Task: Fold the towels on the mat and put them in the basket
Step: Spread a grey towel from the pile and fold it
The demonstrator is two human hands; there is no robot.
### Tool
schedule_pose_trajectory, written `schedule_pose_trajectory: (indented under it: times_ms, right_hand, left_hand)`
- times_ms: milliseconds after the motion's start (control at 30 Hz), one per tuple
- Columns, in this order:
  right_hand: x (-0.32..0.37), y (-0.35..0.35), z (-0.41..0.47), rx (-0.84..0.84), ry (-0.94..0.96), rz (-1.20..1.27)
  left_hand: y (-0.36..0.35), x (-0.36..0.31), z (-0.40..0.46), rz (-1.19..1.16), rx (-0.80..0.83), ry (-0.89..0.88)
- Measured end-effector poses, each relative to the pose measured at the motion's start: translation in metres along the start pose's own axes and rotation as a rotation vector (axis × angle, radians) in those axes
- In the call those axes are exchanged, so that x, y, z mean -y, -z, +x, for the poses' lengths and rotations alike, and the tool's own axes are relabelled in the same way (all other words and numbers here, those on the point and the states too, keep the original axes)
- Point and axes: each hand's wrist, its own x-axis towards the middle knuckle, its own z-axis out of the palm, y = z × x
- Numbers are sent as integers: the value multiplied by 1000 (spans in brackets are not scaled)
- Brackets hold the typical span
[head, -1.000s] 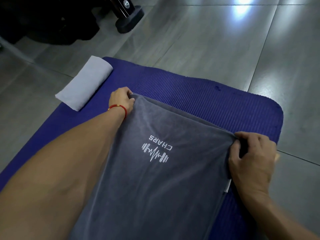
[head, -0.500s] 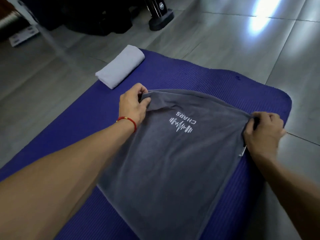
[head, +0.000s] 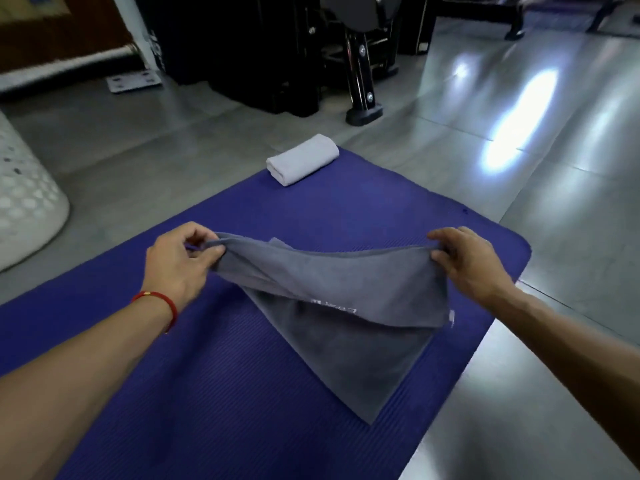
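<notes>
Left hand [head: 180, 261]: pinching one far corner of towel [head: 346, 317].
Right hand [head: 467, 261]: pinching the other corner.
Towel: far edge lifted, rest on mat [head: 173, 393].
Risk: uneven pull, crooked fold; slack pinch, dropped corner.

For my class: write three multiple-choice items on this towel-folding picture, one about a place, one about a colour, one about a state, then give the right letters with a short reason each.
1. Where does the folded white towel lie?
A. at the far end of the mat
B. in the basket
C. on the grey towel

2. What colour is the mat?
A. green
B. blue-purple
C. red

3. How is the grey towel held?
A. lying untouched
B. by one hand only
C. by both hands, far edge lifted

Key: 1 A, it rests at the mat's far edge; 2 B, the ribbed surface is blue-purple; 3 C, the left hand and right hand each pinch a corner above the mat.
</notes>
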Motion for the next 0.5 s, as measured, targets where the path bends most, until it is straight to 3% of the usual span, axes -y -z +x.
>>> schedule_pose_trajectory:
  times_ms: [67,233,367,500]
  right_hand:
    - [39,29,6,47,97,-32]
    - [149,85,26,51,172,217]
    - [213,87,41,136,232,199]
    - [280,88,46,61,218,401]
  left_hand:
    - [45,5,-10,-27,-77,21]
    - [163,6,-31,-40,-287,17]
    - [239,12,-61,32,-366,7]
    - [302,26,-98,-41,-458,31]
